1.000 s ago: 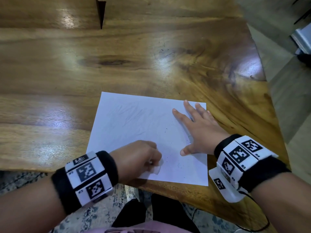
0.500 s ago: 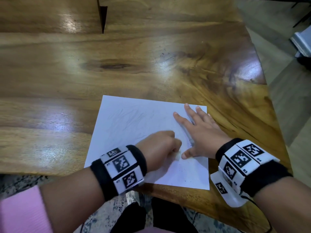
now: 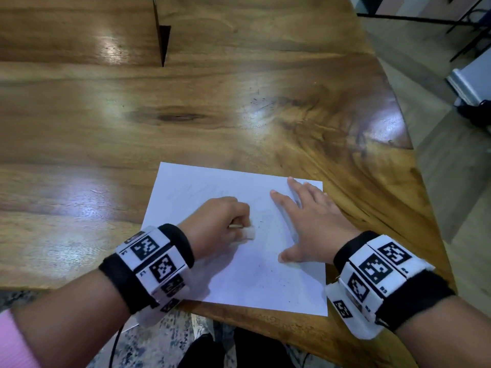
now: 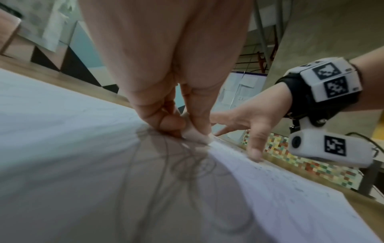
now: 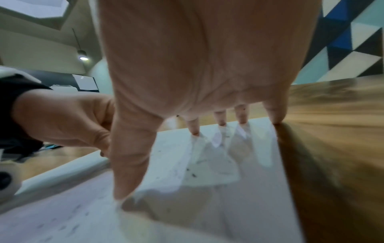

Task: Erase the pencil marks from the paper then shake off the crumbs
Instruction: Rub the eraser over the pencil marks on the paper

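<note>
A white sheet of paper (image 3: 202, 187) lies near the front edge of the wooden table (image 3: 239, 102). Faint pencil scribbles (image 4: 187, 164) show on it, and dark eraser crumbs (image 3: 271, 274) dot its near right part. My left hand (image 3: 220, 221) pinches a small white eraser (image 3: 250, 233) between thumb and fingers and presses it on the paper's middle; the left wrist view shows the eraser (image 4: 195, 133) touching the sheet. My right hand (image 3: 308, 221) lies flat with spread fingers on the paper's right side, fingertips (image 5: 195, 129) pressing the sheet.
The table edge runs diagonally just right of the paper (image 3: 414, 208), with floor beyond. A dark notch (image 3: 163, 41) cuts into the table at the far left. My legs and a patterned rug (image 3: 159, 341) lie below the front edge.
My left hand with the eraser has slid from the paper's near edge toward its middle, then slightly left. The right hand has stayed flat on the sheet.
</note>
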Tool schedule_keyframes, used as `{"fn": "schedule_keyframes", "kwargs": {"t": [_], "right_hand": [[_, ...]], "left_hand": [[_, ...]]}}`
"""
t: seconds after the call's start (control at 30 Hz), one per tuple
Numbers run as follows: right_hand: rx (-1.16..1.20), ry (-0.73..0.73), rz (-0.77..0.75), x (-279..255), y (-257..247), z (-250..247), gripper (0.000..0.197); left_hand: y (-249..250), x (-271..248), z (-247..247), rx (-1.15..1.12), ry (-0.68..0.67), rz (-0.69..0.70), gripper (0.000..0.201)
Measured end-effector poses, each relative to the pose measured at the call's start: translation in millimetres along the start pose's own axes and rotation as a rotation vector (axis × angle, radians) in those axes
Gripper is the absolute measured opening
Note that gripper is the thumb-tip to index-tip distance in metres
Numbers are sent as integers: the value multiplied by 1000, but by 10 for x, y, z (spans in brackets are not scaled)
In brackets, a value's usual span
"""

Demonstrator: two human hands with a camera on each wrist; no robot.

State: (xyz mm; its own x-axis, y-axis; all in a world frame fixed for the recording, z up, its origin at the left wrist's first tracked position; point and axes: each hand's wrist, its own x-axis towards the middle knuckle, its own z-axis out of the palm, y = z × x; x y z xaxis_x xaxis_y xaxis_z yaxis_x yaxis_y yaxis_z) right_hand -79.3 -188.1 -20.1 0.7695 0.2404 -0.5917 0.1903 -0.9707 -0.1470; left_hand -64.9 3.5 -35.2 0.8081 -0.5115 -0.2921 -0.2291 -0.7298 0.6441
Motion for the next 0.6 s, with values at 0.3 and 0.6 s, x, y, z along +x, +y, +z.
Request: {"fn": "schedule_keyframes", "kwargs": {"t": [0.3, 0.6], "right_hand": [[64, 93, -92, 151, -144, 72, 118], [105, 100, -96, 160, -114, 91, 123]], "left_hand": [[33, 46, -14, 21, -50, -19, 11], [86, 694, -307, 60, 92, -71, 11]]}}
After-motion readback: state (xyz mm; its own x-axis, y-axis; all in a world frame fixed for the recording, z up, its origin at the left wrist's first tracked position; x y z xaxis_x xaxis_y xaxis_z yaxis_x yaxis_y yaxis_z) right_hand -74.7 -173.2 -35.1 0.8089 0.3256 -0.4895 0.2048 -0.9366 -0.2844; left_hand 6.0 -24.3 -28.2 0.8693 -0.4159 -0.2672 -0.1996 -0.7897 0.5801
